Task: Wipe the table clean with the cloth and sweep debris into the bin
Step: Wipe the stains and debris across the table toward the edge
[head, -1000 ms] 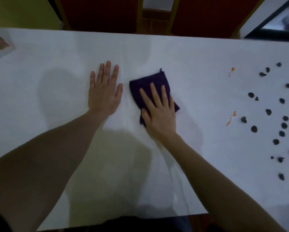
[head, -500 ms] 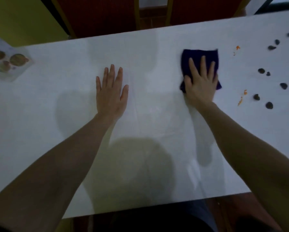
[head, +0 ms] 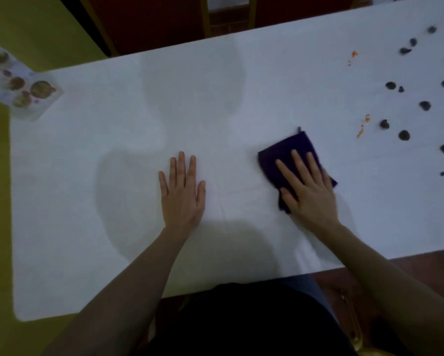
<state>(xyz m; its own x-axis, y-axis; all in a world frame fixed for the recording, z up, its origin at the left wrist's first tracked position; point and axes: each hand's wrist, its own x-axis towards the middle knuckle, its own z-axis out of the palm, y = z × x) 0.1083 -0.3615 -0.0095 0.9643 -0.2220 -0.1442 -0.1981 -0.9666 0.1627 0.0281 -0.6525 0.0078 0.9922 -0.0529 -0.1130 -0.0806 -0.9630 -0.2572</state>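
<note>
A folded dark purple cloth (head: 290, 152) lies flat on the white table (head: 113, 176), right of centre. My right hand (head: 308, 186) presses down on it with fingers spread, covering its near half. My left hand (head: 182, 191) rests flat on the bare table to the left, palm down, holding nothing. Several small dark lumps of debris (head: 425, 105) are scattered over the right end of the table. Two orange smears (head: 363, 124) sit between the cloth and the lumps. No bin is in view.
A patterned sheet with round brown shapes (head: 23, 91) overhangs the table's far left corner. Two red chair backs (head: 149, 19) stand behind the far edge. The near table edge runs just in front of my body, with a reddish floor (head: 370, 268) at right.
My right hand has pulled the cloth back from the far side toward the near edge, after first pushing it away and to the right. My left hand stayed flat in place.
</note>
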